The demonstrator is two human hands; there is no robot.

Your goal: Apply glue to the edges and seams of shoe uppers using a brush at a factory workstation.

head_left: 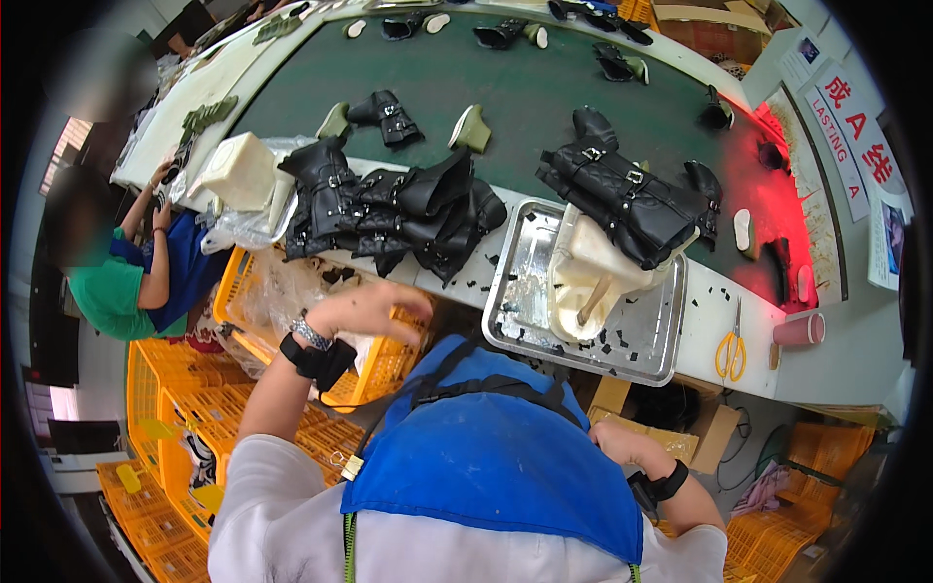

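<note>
Black boots [397, 216] piled just beyond left hand [364, 311].

Head view: left one of side-by-side fisheye pair, upright. Looks down from above wearer's blue apron [496, 452], very close; both hands [364, 311] near, mid-frame and below. Faces forward across surface [321, 73] to farther side. Edges bend toward dark rim.

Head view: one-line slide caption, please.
Left hand open in front of piled black boots, right hand by the blue apron, scissors right of a metal tray.
</note>
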